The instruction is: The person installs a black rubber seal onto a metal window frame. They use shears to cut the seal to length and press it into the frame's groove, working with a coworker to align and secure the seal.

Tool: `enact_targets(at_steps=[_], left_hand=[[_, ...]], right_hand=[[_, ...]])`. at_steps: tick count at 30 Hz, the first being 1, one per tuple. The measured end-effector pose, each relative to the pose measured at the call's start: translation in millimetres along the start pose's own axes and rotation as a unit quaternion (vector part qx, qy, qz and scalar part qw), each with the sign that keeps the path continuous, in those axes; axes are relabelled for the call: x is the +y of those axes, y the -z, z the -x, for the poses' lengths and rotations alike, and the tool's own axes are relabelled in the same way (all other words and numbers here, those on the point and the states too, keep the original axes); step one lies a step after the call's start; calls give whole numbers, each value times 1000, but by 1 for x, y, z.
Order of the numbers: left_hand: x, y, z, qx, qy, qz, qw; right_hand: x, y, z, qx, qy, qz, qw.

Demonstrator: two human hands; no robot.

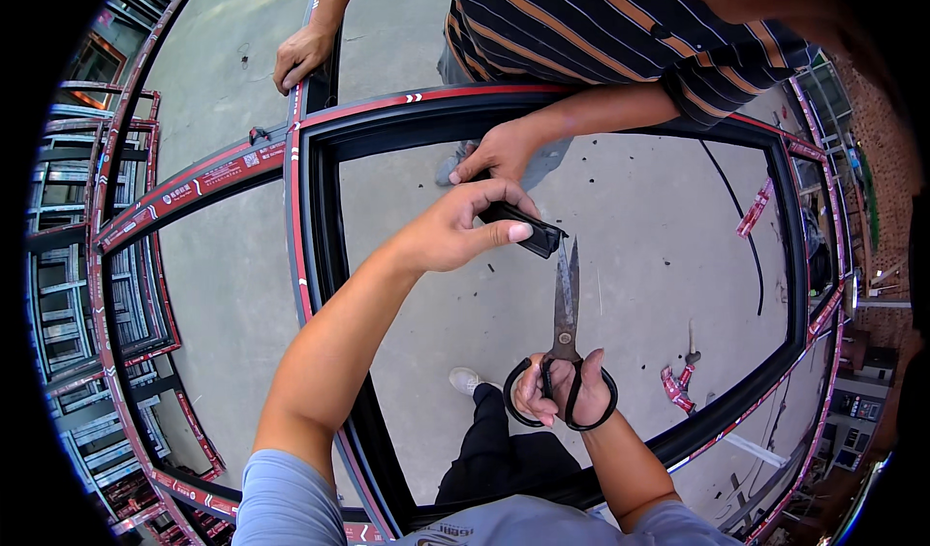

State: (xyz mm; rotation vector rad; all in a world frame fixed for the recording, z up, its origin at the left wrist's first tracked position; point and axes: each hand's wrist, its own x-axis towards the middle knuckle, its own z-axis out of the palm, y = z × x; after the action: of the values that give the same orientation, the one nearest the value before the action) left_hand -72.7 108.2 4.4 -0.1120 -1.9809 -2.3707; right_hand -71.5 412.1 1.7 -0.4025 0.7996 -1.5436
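Note:
My left hand (470, 218) pinches a short black strip (535, 236), its end pointing to the right, above the opening of a large window frame (426, 110). The strip looks like rubber gasket, though I cannot be sure. In my right hand (557, 389) is a pair of black-handled scissors (566, 328), fingers and thumb in the loops. Its blades point up, slightly parted, with their tips close beside the strip's end. A co-worker's hand (499, 156) is just beyond my left hand; whether it touches the strip is hidden.
The co-worker's other hand (302, 57) rests on the frame's upright bar (295, 197). More frames (92, 294) stand at the left. On the floor lie a hammer (690, 357), torn red film (756, 207) and a thin black strip (744, 226). Machinery (857, 405) stands at the right.

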Motion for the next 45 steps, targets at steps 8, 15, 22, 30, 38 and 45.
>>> enact_targets(at_steps=[8, 15, 22, 30, 38, 45], left_hand=[[2, -3, 1, -3, 15, -7, 1000], [-3, -3, 0, -18, 15, -2, 1000], [-6, -3, 0, -16, 7, 35, 999], [0, -4, 0, 5, 7, 22, 1000], [-4, -7, 0, -8, -78, -140, 987], [-4, -12, -1, 4, -125, -242, 962]], right_hand=[[6, -1, -2, -10, -32, -15, 999], [9, -6, -4, -6, -38, -49, 998], [9, -14, -10, 0, -20, -57, 998], [28, -14, -6, 14, -6, -28, 1000], [-12, 24, 37, 52, -64, 66, 994], [-27, 22, 49, 86, -75, 121, 986]])
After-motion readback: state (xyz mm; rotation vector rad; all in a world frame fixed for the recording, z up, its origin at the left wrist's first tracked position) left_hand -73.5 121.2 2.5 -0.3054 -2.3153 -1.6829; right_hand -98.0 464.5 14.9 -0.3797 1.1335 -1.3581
